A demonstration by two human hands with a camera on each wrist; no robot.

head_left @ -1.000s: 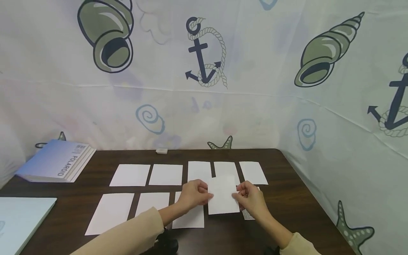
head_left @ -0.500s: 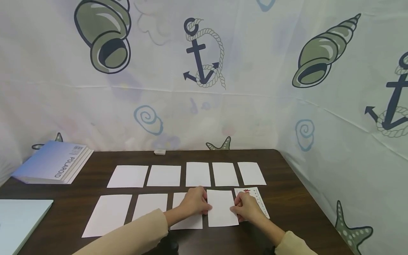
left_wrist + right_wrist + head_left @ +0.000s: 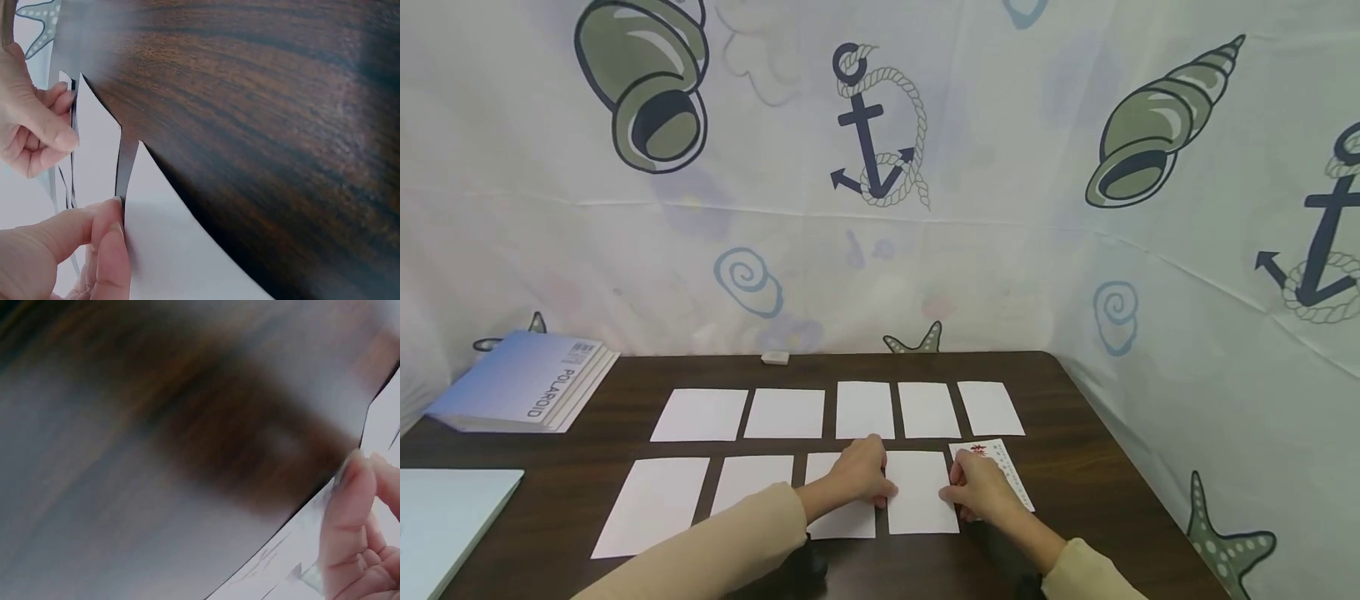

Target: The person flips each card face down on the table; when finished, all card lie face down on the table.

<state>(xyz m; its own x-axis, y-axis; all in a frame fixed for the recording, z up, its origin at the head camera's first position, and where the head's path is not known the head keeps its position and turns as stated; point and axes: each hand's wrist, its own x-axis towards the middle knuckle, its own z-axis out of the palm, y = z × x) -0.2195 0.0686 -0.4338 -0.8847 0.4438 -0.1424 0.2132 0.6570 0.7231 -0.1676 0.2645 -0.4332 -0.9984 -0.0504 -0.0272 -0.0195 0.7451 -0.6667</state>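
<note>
A blank white card [image 3: 922, 493] lies in the front row on the table, between the two hands. My left hand [image 3: 859, 471] pinches its left edge, the thumb on top. At the opposite edge my right hand [image 3: 983, 487] pinches it between thumb and curled fingers. Another white card [image 3: 169, 237] lies just beside the left fingertips in the left wrist view. Under and behind the right hand is a card with small print and a red mark [image 3: 992, 454], partly covered by that hand. The right wrist view shows the right thumb [image 3: 350, 500] at a paper edge.
Several blank cards stand in a back row, among them one at the right end [image 3: 991, 408]. More front-row cards, such as the leftmost [image 3: 651, 508], lie left. POLAROID boxes [image 3: 523, 383] and a pale blue slab [image 3: 452, 525] occupy the left side. A small white block [image 3: 775, 358] sits at the back edge.
Both hands have lowered the card toward me from over the back row into the front row, uncovering the printed card. Over the last half second it has hardly moved.
</note>
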